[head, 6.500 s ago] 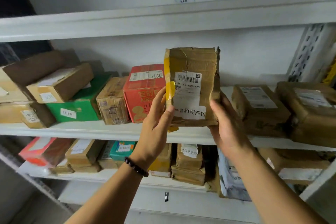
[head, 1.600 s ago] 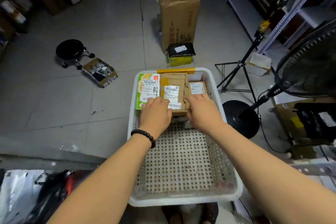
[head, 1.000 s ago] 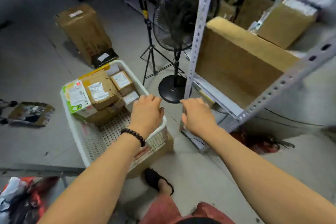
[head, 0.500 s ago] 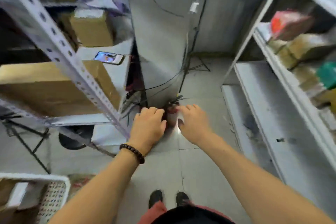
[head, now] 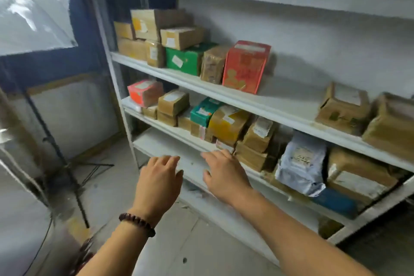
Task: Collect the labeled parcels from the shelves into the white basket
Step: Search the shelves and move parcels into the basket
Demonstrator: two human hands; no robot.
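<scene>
The labeled parcels [head: 172, 102] are stacked on the tiers of a white shelf unit [head: 276, 108]. A red box [head: 245, 67] is stood upright on the middle tier, its long axis vertical, its printed face turned outward and a white label carried on its top. Left of the red box, past a brown taped parcel, a green box [head: 186, 60] is laid flat, its long axis running back toward the wall. On the tier below the red box a teal box [head: 205, 111] is tilted with its labeled top facing up and outward. To the lower right of the red box a grey mailer bag [head: 301, 163] is propped upright.

Both hands are held out, backs up, below the red box. The left hand [head: 160, 180], with a bead bracelet [head: 137, 224] at the wrist, and the right hand [head: 226, 175] are kept apart, fingers loosely spread, nothing grasped by either. The right fingertips are seen near the lower tier's front edge; whether contact is made cannot be told.

Label print is blurred beyond reading. The brown parcels [head: 389, 123] far right of the red box are cut off by the frame edge. A tripod stand [head: 67, 163] is seen on the floor well left of the red box.
</scene>
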